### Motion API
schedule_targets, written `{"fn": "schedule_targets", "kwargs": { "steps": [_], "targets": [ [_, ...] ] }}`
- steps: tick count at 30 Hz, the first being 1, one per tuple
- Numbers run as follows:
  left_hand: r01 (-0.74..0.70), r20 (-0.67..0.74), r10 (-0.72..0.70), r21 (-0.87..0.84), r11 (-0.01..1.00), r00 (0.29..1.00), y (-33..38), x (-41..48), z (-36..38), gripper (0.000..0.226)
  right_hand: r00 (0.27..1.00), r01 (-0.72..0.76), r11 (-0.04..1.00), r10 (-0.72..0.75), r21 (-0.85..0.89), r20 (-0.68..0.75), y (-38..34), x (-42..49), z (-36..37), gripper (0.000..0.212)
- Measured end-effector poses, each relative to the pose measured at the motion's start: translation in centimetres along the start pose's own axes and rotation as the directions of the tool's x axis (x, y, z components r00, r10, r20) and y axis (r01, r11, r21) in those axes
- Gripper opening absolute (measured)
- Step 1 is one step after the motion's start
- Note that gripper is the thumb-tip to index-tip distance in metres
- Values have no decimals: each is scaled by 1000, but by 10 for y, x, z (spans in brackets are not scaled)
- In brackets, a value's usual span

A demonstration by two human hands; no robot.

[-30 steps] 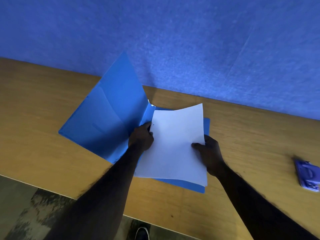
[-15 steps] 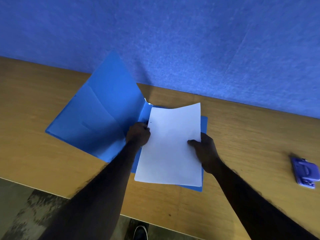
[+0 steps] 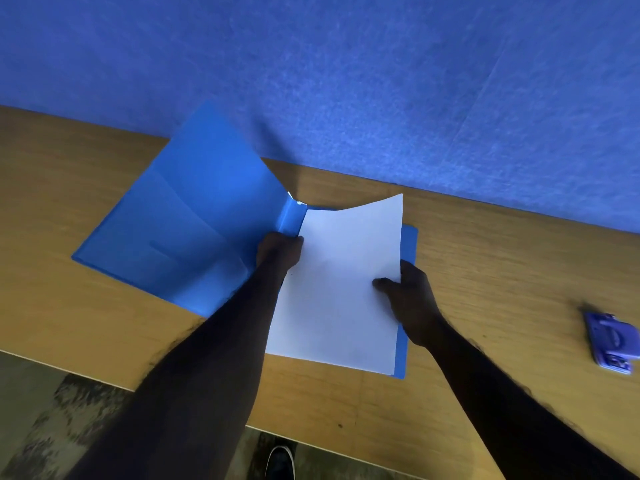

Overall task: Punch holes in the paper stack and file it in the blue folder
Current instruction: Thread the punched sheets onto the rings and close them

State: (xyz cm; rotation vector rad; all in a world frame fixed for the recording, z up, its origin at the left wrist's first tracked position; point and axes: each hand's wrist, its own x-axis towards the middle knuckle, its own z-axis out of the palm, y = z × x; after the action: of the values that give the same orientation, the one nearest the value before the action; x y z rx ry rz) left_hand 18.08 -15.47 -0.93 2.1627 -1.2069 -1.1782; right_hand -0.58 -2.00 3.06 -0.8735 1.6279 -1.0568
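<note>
The blue folder (image 3: 194, 230) lies open on the wooden desk, its left cover raised and tilted. The white paper stack (image 3: 339, 289) rests on the folder's right half, its far right corner curled up. My left hand (image 3: 280, 251) is at the stack's left edge by the folder's spine, fingers closed there; what it grips is hidden. My right hand (image 3: 408, 299) pinches the stack's right edge, thumb on top.
A purple hole punch (image 3: 611, 342) sits on the desk (image 3: 485, 271) at the far right. A blue fabric partition (image 3: 346, 81) stands along the desk's back edge. A dark shoe (image 3: 280, 462) and patterned floor show below the near edge.
The paper stack has shifted left against the folder's spine, so its punched hole is now hidden by my left hand. The folder's left cover has dropped a little lower.
</note>
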Motion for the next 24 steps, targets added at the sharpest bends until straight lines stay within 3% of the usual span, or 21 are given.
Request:
{"fn": "schedule_targets", "kwargs": {
  "steps": [5,9,12,18,20,24],
  "targets": [
    [81,48,-77,-98,992,996,4,4,-3,32,999,19,1000,-19,5,42,-1,-3,0,31],
    [75,5,-74,-95,993,997,-1,7,-2,39,999,15,1000,-15,14,42,0,-3,0,31],
    [-9,-35,8,-21,1000,999,-8,5,0,38,1000,8,1000,-8,3,20,2,-3,0,30],
    [-209,32,207,62,976,978,-27,-2,-7,6,1000,-20,999,20,-34,4,10,-1,-1,30],
    [-245,17,245,134,960,969,-35,-8,-11,26,999,-34,999,34,-40,3,14,-1,0,28],
    [-234,3,237,186,954,971,-47,-19,-15,19,999,-38,998,38,-45,-9,19,0,1,27]
  ]
}}
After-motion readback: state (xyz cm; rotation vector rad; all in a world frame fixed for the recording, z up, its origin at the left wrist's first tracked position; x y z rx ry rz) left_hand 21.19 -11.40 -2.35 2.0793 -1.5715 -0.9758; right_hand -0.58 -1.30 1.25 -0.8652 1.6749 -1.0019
